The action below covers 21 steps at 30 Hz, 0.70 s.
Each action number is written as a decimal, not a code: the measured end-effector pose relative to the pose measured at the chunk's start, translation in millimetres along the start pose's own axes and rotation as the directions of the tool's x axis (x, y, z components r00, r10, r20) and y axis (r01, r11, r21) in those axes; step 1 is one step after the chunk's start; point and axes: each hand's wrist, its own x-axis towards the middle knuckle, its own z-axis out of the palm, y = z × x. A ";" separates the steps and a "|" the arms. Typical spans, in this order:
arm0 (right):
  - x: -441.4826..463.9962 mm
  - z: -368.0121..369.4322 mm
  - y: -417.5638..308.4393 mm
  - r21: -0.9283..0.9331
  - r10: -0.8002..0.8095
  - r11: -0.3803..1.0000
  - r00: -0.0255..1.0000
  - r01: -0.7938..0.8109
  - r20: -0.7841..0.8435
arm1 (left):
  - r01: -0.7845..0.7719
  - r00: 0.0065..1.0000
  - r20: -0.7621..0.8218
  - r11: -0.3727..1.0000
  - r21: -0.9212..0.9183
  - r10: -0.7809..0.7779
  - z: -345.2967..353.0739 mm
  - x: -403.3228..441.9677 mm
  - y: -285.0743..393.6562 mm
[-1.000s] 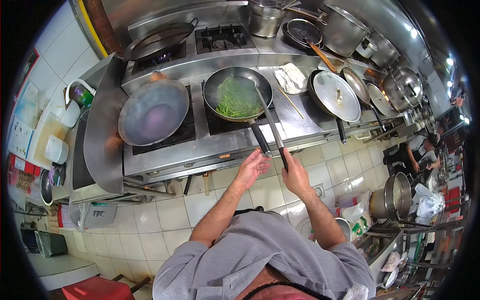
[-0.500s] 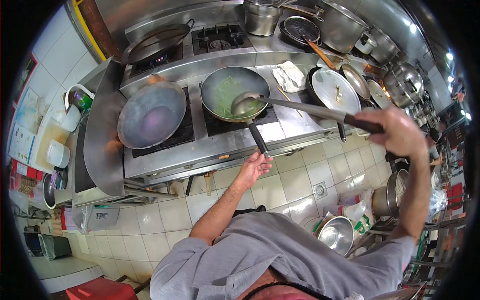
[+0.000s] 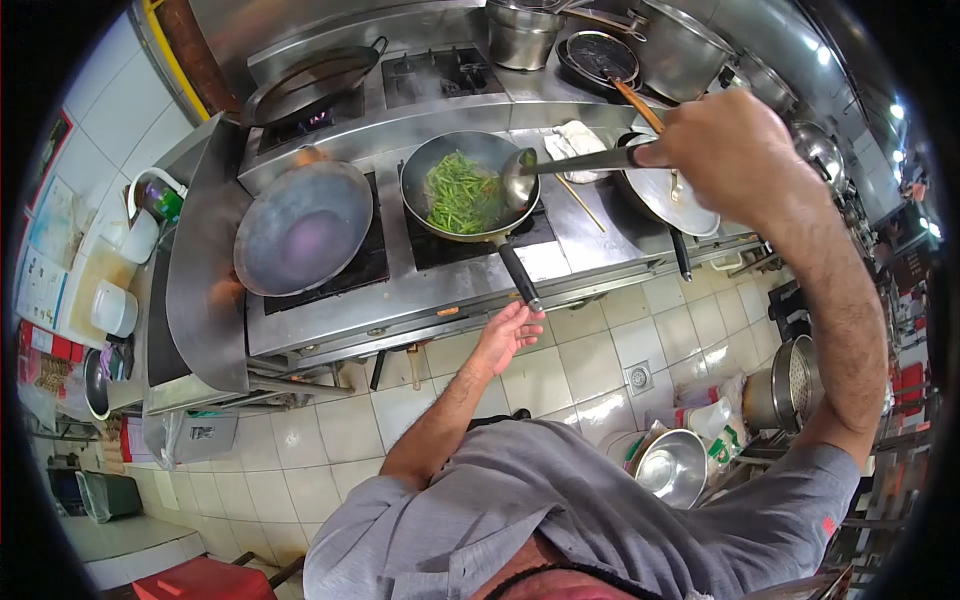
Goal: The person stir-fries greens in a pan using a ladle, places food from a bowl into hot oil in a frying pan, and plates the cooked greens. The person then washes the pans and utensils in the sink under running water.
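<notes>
Green stems [image 3: 465, 190] already lie in the round black pan [image 3: 497, 150]; right hand [image 3: 735, 150] clamps a steel ladle [image 3: 575, 163], three o'clock; left hand [image 3: 506, 336] open, near six.

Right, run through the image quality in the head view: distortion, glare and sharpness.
Head view: fisheye distortion bows the long stainless-steel stove, with dark vignetting at the corners; head view: white lights glare at upper right, and cream square floor tiles show bright reflections; head view: the thin green vegetable strands look fairly sharp, while details at far right are too small to tell.
</notes>
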 end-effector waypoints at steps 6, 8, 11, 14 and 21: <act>17.6 48.6 -17.6 -0.109 -0.150 0.983 0.987 0.144 -0.050 | 0.001 1.000 0.021 1.000 -0.008 -0.001 -0.5 0.0 1.2; 12.4 42.2 -9.2 -0.049 -0.127 0.991 0.988 0.123 -0.086 | -0.006 1.000 0.018 1.000 -0.008 0.007 -0.7 -2.5 3.9; -11.2 27.7 -9.1 -0.005 0.002 1.000 0.999 -0.002 -0.048 | -0.005 1.000 0.014 1.000 -0.011 0.005 -2.6 -4.1 2.8; -8.1 54.5 -29.5 -0.055 -0.019 0.998 1.000 0.019 -0.006 | -0.001 1.000 0.015 1.000 0.009 0.001 -3.7 -1.0 2.5; -28.5 80.3 -3.0 0.219 0.030 0.975 0.999 -0.034 0.021 | -0.005 1.000 0.012 1.000 0.031 0.005 -2.4 -3.7 3.7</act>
